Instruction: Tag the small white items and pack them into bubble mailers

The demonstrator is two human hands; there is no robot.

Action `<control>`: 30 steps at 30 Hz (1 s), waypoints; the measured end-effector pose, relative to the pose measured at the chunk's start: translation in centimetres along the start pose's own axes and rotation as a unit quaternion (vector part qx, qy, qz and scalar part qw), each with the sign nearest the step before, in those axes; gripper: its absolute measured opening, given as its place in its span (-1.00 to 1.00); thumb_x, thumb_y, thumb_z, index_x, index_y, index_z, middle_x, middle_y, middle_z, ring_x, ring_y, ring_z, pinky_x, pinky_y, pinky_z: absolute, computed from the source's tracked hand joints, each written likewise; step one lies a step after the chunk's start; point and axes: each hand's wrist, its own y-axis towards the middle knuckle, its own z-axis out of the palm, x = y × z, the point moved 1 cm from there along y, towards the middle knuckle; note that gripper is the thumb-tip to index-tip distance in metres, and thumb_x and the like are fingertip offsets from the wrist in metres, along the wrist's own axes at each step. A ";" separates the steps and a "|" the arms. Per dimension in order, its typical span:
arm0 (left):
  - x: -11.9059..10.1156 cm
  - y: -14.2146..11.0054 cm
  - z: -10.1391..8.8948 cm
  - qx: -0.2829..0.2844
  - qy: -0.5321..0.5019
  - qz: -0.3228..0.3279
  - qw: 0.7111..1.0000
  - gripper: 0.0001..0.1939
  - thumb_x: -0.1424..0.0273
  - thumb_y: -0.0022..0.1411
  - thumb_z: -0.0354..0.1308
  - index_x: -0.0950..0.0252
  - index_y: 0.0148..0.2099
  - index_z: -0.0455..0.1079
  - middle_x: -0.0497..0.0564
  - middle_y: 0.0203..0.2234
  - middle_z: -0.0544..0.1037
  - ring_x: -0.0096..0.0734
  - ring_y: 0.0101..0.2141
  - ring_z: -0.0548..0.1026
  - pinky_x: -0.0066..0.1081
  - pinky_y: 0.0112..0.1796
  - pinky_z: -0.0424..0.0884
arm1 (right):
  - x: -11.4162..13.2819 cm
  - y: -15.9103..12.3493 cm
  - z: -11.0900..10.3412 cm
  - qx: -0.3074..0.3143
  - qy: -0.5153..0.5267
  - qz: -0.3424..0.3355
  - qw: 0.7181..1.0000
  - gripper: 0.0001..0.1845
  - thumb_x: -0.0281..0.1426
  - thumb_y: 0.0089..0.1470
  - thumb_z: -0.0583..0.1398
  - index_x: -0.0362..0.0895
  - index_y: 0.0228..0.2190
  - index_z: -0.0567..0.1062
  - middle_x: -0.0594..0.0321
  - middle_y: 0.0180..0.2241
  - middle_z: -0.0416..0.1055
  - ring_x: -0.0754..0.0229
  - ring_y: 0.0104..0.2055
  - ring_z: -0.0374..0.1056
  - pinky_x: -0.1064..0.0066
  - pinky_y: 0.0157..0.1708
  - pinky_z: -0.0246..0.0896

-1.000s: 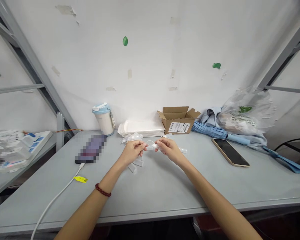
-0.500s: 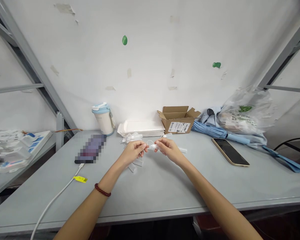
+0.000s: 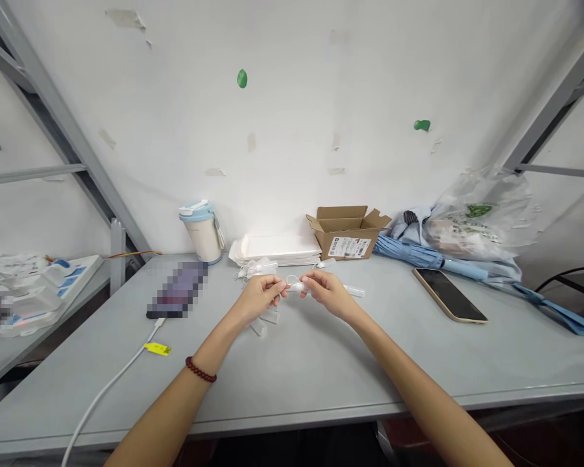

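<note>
Above the middle of the table, my left hand [image 3: 263,292] is closed in a pinch at one end of a thin white loop [image 3: 292,279]. My right hand [image 3: 327,290] is closed around a small white-tipped tube [image 3: 297,286], from which the loop seems to rise. A clear plastic tube [image 3: 354,291] shows beyond the right hand's far side; whether it is the same piece is hidden. More clear tubes with white ends lie behind and under my left hand, such as a clear tube [image 3: 271,315]. One white-tipped tube [image 3: 326,263] lies near the box.
Along the wall stand a tumbler [image 3: 203,233], a stack of white padded envelopes [image 3: 279,246] and an open cardboard box [image 3: 348,237]. A blue umbrella [image 3: 409,251] and plastic bag [image 3: 477,220] lie right. A phone [image 3: 450,296] is right, a cabled phone [image 3: 178,292] left.
Both hands stay almost in place, with only slight finger movement. The white loop has turned a little between them, and the view has shifted very slightly.
</note>
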 end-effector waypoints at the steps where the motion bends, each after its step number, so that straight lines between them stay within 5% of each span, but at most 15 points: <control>1: 0.0 0.0 0.0 0.001 0.010 0.000 1.000 -0.69 0.17 0.07 0.10 0.33 -0.49 0.35 -0.13 -0.70 0.30 -0.58 -0.64 0.21 -0.52 -0.59 0.11 | -0.1 0.0 0.0 0.003 -0.006 -0.001 1.000 -0.66 -0.12 0.10 0.07 -0.14 -0.39 0.39 0.29 -0.52 0.40 0.36 -0.58 0.02 0.49 -0.57 -0.05; 11: 0.4 -0.2 0.1 0.018 0.036 -0.011 0.999 -0.72 0.22 0.07 0.11 0.32 -0.53 0.34 -0.11 -0.69 0.33 -0.59 -0.65 0.20 -0.52 -0.58 0.14 | 0.4 -0.3 0.4 0.011 -0.074 0.004 0.997 -0.72 -0.21 0.12 0.05 -0.15 -0.39 0.42 0.28 -0.55 0.42 0.35 -0.59 0.03 0.49 -0.56 -0.05; 30: 1.5 0.1 0.5 0.041 -0.029 -0.046 0.998 -0.79 0.31 0.04 0.13 0.37 -0.48 0.42 -0.08 -0.63 0.39 -0.64 -0.66 0.21 -0.56 -0.63 0.11 | -0.1 -0.4 0.7 0.036 -0.029 0.003 0.999 -0.67 -0.14 0.07 0.08 -0.16 -0.36 0.41 0.29 -0.58 0.38 0.37 -0.61 -0.01 0.51 -0.60 -0.09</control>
